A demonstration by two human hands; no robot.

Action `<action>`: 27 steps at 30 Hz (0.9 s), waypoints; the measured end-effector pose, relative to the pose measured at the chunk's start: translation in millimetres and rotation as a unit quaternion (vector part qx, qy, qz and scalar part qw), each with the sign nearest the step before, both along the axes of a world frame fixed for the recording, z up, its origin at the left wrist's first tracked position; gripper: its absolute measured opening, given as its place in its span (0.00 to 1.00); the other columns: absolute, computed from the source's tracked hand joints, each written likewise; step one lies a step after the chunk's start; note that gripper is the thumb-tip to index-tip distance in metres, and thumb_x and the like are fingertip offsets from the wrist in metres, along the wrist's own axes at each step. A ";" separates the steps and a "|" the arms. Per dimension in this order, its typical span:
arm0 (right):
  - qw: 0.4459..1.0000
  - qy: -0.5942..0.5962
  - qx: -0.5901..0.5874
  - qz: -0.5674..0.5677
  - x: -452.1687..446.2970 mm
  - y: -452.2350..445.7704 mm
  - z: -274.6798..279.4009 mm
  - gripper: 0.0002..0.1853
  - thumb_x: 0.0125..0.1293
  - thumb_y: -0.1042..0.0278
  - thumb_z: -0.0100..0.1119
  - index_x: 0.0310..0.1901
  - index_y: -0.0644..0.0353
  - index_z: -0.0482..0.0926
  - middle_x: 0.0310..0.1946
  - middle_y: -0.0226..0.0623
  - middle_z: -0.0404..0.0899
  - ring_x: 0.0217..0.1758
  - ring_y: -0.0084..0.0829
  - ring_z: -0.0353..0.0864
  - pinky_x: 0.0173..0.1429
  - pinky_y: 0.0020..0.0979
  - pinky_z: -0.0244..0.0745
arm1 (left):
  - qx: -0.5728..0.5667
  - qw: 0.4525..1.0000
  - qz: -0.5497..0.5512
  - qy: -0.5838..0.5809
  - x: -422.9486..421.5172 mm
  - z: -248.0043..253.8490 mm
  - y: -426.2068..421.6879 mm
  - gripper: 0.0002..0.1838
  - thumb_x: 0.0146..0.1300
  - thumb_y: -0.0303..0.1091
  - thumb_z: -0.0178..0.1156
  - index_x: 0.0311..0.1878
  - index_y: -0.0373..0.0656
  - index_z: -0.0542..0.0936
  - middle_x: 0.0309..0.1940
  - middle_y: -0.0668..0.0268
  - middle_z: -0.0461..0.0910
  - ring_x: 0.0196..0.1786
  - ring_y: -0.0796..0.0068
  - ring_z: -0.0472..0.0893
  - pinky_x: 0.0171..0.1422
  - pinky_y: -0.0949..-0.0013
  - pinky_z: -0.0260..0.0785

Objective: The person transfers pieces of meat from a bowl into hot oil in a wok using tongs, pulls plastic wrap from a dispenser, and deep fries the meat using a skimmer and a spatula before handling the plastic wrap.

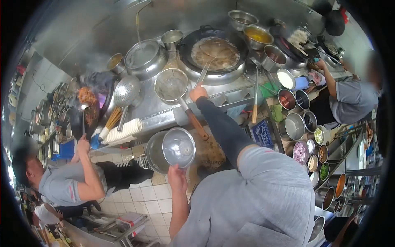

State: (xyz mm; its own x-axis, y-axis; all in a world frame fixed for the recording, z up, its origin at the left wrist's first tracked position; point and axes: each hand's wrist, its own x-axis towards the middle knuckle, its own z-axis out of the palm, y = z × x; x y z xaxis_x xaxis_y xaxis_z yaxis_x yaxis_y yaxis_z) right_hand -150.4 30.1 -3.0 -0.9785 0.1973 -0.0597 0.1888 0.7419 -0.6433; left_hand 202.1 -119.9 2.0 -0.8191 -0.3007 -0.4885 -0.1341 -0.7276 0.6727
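Observation:
My right hand (pixel 198 93) is closed around the handle of a wire skimmer (pixel 218 53), whose head sits in the frothing brown liquid of a large black wok (pixel 187 48). Low in front of me, my left hand (pixel 177 175) grips a shiny metal bowl (pixel 178 147) by its lower rim. Behind that bowl, and partly covered by it, stands a big steel pot (pixel 153 153). A round mesh strainer (pixel 171 84) with a wooden handle rests across the stove edge, left of my right forearm.
At left, a co-worker (pixel 74 181) stirs food in a smoking wok (pixel 96 111). Another co-worker (pixel 349 99) tends a wok at right. A perforated ladle (pixel 127 91) and a lidded pot (pixel 142 57) sit on the stove. Several ingredient containers, including chopped onion (pixel 300 152), line my right side.

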 end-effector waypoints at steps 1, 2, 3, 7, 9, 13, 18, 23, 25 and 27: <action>0.998 -0.023 0.033 0.039 10.1 2.2 10.4 0.29 0.63 0.58 0.54 0.61 0.70 0.67 0.52 0.62 0.73 0.51 0.58 0.78 0.56 0.48 0.75 | -0.009 1.000 0.003 0.010 0.2 1.8 -2.4 0.12 0.64 0.35 0.56 0.50 0.45 0.75 0.46 0.66 0.81 0.45 0.71 0.81 0.51 0.62 0.76; 0.997 0.059 -0.033 -0.047 11.5 3.5 -33.5 0.24 0.63 0.54 0.52 0.48 0.69 0.79 0.50 0.58 0.77 0.50 0.56 0.79 0.56 0.48 0.75 | -0.008 1.000 0.006 0.013 0.6 -1.3 -6.5 0.13 0.64 0.35 0.56 0.51 0.45 0.75 0.48 0.66 0.80 0.48 0.70 0.81 0.53 0.62 0.76; 0.999 0.047 0.025 0.009 29.9 14.6 -51.1 0.24 0.63 0.53 0.52 0.45 0.69 0.80 0.49 0.58 0.77 0.48 0.57 0.79 0.55 0.49 0.75 | -0.007 1.000 0.010 0.013 0.5 0.8 -8.6 0.13 0.64 0.35 0.56 0.51 0.45 0.75 0.48 0.66 0.80 0.48 0.70 0.81 0.53 0.62 0.76; 0.975 -0.163 -0.047 0.143 120.8 30.5 -77.4 0.28 0.66 0.42 0.52 0.39 0.67 0.81 0.32 0.49 0.81 0.45 0.50 0.83 0.49 0.41 0.78 | -0.005 0.999 0.041 0.014 2.8 -3.8 -22.9 0.14 0.63 0.35 0.56 0.51 0.43 0.74 0.48 0.64 0.80 0.47 0.69 0.82 0.54 0.61 0.75; 0.791 -0.360 -0.494 0.032 140.5 20.8 -85.0 0.23 0.66 0.50 0.61 0.52 0.61 0.75 0.29 0.37 0.80 0.32 0.32 0.82 0.33 0.32 0.78 | -0.002 0.999 0.047 0.015 4.3 -4.0 -29.1 0.14 0.63 0.36 0.57 0.50 0.43 0.74 0.48 0.64 0.81 0.47 0.69 0.82 0.53 0.61 0.75; 0.694 -0.350 -0.621 0.101 138.4 1.5 -57.9 0.08 0.68 0.66 0.58 0.41 0.54 0.69 0.21 0.26 0.70 0.14 0.18 0.63 0.18 0.26 0.63 | -0.012 0.998 0.053 0.016 8.3 5.2 -39.1 0.14 0.61 0.34 0.56 0.50 0.43 0.75 0.46 0.65 0.80 0.47 0.71 0.80 0.54 0.62 0.72; 0.652 -0.332 -0.673 0.111 164.6 -29.9 -1.0 0.07 0.66 0.74 0.53 0.43 0.54 0.68 0.19 0.27 0.66 0.13 0.18 0.62 0.16 0.25 0.61 | 0.003 0.997 0.076 0.029 14.7 14.6 -46.8 0.12 0.61 0.30 0.56 0.48 0.45 0.75 0.41 0.70 0.78 0.43 0.77 0.78 0.50 0.67 0.70; 0.915 -0.045 -0.376 0.139 95.9 -57.9 17.0 0.27 0.57 0.73 0.56 0.60 0.58 0.64 0.28 0.46 0.78 0.29 0.42 0.80 0.35 0.42 0.77 | -0.005 0.996 0.084 0.028 28.8 7.7 -55.3 0.10 0.61 0.29 0.58 0.46 0.46 0.74 0.41 0.71 0.78 0.41 0.78 0.78 0.47 0.68 0.69; 0.979 0.115 -0.144 0.088 72.0 -72.3 52.1 0.39 0.56 0.72 0.55 0.70 0.60 0.53 0.39 0.57 0.81 0.44 0.54 0.82 0.51 0.46 0.76 | -0.009 0.996 0.084 0.028 33.2 7.3 -55.0 0.09 0.61 0.29 0.58 0.45 0.47 0.74 0.40 0.71 0.78 0.41 0.78 0.78 0.47 0.68 0.69; 0.995 0.067 -0.043 0.067 46.9 -85.4 77.1 0.44 0.57 0.72 0.54 0.74 0.62 0.45 0.47 0.62 0.79 0.51 0.56 0.80 0.57 0.47 0.73 | -0.002 0.995 0.091 0.030 37.8 6.3 -52.2 0.11 0.60 0.29 0.58 0.46 0.47 0.74 0.41 0.71 0.78 0.41 0.78 0.78 0.47 0.68 0.69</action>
